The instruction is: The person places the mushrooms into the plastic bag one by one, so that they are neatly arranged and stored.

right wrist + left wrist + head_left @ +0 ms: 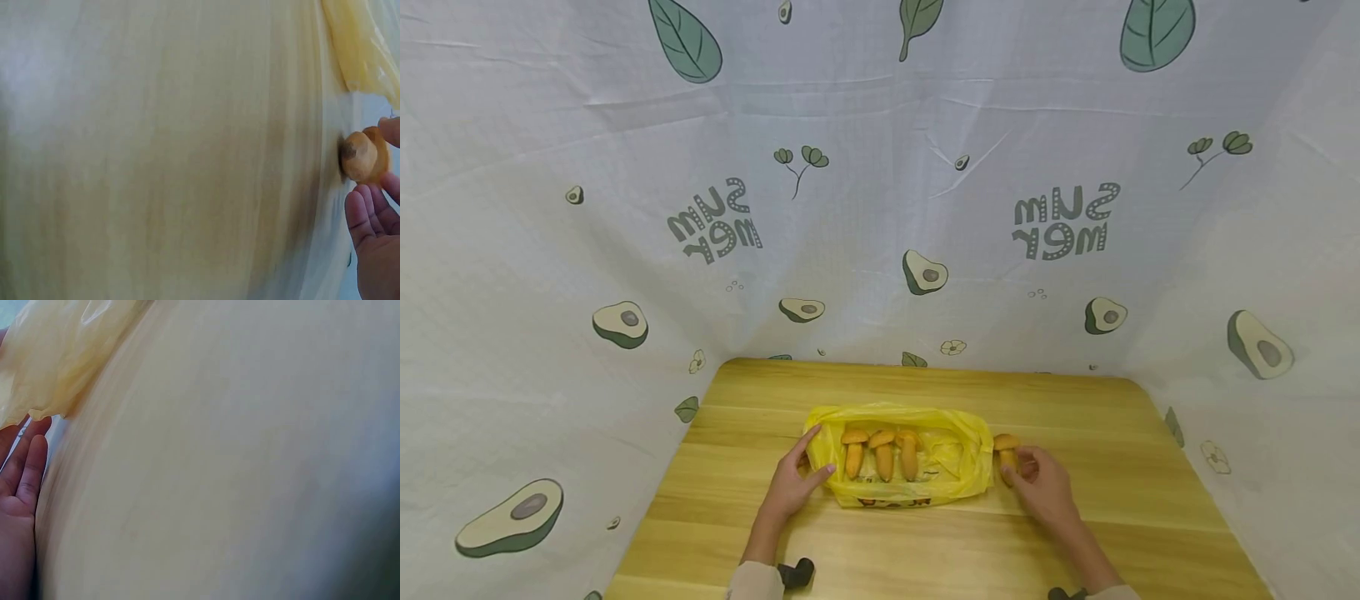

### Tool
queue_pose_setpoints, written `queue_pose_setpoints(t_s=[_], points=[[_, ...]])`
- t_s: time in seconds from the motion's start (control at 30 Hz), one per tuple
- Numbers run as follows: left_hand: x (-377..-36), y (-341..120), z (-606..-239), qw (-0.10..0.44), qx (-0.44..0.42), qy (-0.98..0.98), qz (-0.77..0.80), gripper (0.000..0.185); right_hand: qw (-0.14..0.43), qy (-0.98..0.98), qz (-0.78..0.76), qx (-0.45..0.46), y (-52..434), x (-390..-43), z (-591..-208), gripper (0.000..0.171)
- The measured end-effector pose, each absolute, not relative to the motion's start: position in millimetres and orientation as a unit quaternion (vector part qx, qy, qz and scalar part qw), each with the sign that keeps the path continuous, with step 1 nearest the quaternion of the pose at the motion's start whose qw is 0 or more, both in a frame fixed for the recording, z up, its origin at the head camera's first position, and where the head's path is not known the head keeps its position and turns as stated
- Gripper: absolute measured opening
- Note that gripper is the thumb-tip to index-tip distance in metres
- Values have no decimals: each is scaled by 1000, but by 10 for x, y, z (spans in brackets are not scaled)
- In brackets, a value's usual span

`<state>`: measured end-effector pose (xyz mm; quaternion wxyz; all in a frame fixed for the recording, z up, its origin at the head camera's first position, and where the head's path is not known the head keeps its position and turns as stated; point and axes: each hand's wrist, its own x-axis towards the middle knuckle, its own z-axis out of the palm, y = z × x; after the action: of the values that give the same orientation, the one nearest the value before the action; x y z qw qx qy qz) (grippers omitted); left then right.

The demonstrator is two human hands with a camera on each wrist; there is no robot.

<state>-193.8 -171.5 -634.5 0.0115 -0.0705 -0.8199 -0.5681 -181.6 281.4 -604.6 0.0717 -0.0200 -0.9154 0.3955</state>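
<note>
A yellow plastic bag (891, 492) lies on the table with its mouth spread wide. Inside it, three orange-brown mushrooms (883, 462) stand in a row, caps toward the back, the last one (909, 462) nearest the bag's middle. My left hand (790, 485) holds the bag's left end, thumb and forefinger over the rim; the bag (56, 369) covers part of those fingers in the left wrist view. Just outside the bag's right end, my right hand (1047, 485) pinches another mushroom (1006, 446) between thumb and fingers. Its rounded stem end (359, 156) faces the right wrist camera.
The wooden table (925, 550) runs back to a pale cloth (850, 233) printed with avocados and leaves, which hangs behind it and on both sides. A dark strapped piece (797, 573) sits at the left wrist.
</note>
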Motion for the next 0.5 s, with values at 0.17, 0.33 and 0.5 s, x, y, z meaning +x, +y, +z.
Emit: queue_pose_setpoints(t_s=[0.17,0.33,0.5], points=[[-1943,-1717,-6345,7,-70,-815,-576,75,60,-913,402,-30,2806,-1815,-6068,47],[-1947,-1718,-6348,11,-73,-815,-574,75,52,-914,402,-37,2799,-1824,-6091,48],[-1956,-1720,-6349,15,-74,-820,-568,75,55,-912,405,-36,2782,-1853,-6113,47]])
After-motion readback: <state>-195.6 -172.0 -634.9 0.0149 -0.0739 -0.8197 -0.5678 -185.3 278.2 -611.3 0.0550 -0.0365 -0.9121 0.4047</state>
